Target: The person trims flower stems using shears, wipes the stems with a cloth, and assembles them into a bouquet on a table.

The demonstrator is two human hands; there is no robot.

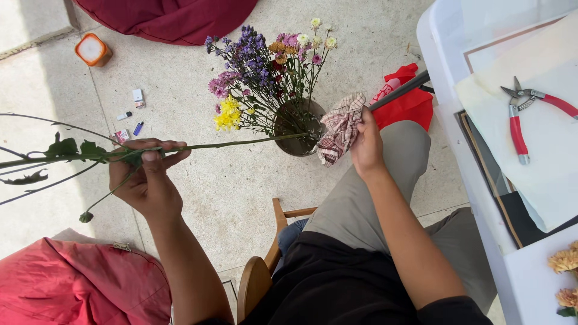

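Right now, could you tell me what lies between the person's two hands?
In the head view, a long green flower stem spans from the left hand to the right hand, which holds a checked cloth. Bare concrete floor lies beneath.

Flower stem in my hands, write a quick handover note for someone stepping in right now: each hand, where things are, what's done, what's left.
Left hand: closed around a long green flower stem, held level, leaves near the fingers.
Right hand: gripping a checked cloth at the stem's cut end, above the pot.
Dark pot on the floor holds purple, yellow, pink and white flowers.
Red-handled pruners lie on paper on the white table.
Done: a bunch stands in the pot.
Left: this stem is not in the pot yet.
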